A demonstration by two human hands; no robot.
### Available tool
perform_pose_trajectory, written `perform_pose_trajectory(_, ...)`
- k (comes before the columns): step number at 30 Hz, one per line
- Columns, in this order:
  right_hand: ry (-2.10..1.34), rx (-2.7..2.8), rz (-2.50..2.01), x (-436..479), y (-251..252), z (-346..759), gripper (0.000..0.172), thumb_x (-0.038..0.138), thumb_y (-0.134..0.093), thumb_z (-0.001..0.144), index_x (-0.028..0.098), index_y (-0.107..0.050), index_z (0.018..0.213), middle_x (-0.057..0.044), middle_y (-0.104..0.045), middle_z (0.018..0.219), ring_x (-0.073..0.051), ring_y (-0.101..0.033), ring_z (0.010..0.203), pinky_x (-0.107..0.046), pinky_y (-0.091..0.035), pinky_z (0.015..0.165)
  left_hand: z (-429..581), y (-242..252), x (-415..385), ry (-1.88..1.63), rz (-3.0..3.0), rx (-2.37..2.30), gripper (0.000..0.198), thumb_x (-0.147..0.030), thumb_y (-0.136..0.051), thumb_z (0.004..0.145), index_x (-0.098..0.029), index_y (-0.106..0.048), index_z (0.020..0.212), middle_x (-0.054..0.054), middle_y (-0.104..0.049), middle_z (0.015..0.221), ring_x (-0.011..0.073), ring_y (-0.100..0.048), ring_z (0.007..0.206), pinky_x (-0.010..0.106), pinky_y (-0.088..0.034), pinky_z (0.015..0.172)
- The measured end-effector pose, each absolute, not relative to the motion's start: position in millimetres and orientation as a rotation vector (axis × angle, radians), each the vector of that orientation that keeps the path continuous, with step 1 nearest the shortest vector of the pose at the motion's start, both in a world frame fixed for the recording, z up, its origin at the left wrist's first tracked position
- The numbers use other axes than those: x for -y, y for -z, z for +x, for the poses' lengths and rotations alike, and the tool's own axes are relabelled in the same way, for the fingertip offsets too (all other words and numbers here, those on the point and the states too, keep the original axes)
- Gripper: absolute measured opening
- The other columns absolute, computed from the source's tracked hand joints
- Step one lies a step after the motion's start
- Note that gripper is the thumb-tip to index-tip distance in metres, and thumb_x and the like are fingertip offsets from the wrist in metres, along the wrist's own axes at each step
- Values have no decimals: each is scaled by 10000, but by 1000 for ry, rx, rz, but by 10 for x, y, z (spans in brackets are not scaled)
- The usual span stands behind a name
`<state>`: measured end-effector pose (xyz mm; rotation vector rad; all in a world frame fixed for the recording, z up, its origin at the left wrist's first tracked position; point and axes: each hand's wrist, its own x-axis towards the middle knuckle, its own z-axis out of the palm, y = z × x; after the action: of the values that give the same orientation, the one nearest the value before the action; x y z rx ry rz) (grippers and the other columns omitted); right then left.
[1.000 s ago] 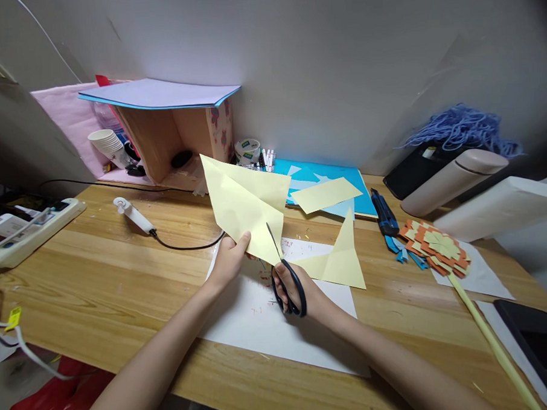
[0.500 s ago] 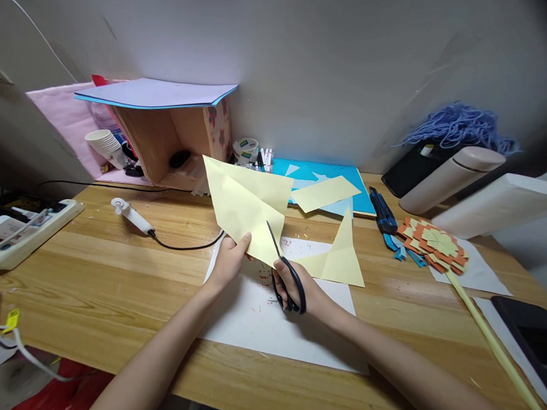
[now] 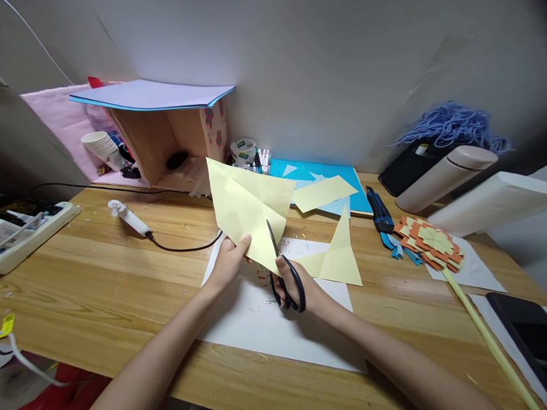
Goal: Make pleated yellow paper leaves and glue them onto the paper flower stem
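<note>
My left hand (image 3: 226, 264) pinches the lower left edge of a sheet of pale yellow paper (image 3: 242, 212), thumb on top. The sheet is creased and held raised and tilted above the table. Black-handled scissors (image 3: 299, 291) are in my right hand (image 3: 299, 282), with fingers through the loops. Their upper blade lies over the right part of the sheet, pointing up and away; the other blade is hidden by the paper. Just right of the scissors, a yellow paper offcut (image 3: 339, 259) with a tall point rests partly on a white sheet (image 3: 242, 321).
Behind stand an open box (image 3: 216, 132), a tape roll (image 3: 243, 151) and a blue board (image 3: 359, 195) carrying paper pieces. To the right are a utility knife (image 3: 380, 209), a paper flower (image 3: 433, 240), a bottle (image 3: 444, 179) and a phone (image 3: 528, 333). A hot glue gun (image 3: 129, 217) lies left.
The view has shifted slightly, so the background sits a little further left. Both hands keep their grips, with the paper and scissors almost unmoved.
</note>
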<state>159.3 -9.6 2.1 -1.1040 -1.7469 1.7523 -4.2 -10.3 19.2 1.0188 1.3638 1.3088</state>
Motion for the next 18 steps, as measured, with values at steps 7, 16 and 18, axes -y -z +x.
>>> perform_pose_trajectory(7,-1715,1767,-1099,108,-37,1589,595,746,-231,782,201,-400,614,49,-413,428,-102,-465,362,-214,-384,393,-25,-219,112,-1303,1007,-1350,293,-392,-578,758,-146,-552,602,-5,-523,515,119,-478,485,225,-373,486)
perform_pose_trajectory(16,-1768,1698,-1106,118,-15,1581,568,725,-278,797,197,-421,643,59,-396,430,-96,-439,347,-212,-378,365,-29,-206,105,-1302,1024,-1331,285,-383,-576,765,-136,-569,623,9,-554,543,115,-486,480,223,-389,483)
perform_pose_trajectory(18,-1778,1698,-1115,116,-19,1581,574,734,-276,789,197,-426,653,59,-397,429,-98,-439,347,-215,-379,363,-29,-208,103,-1304,1020,-1325,282,-383,-581,762,-136,-567,627,8,-553,547,114,-485,478,223,-392,480)
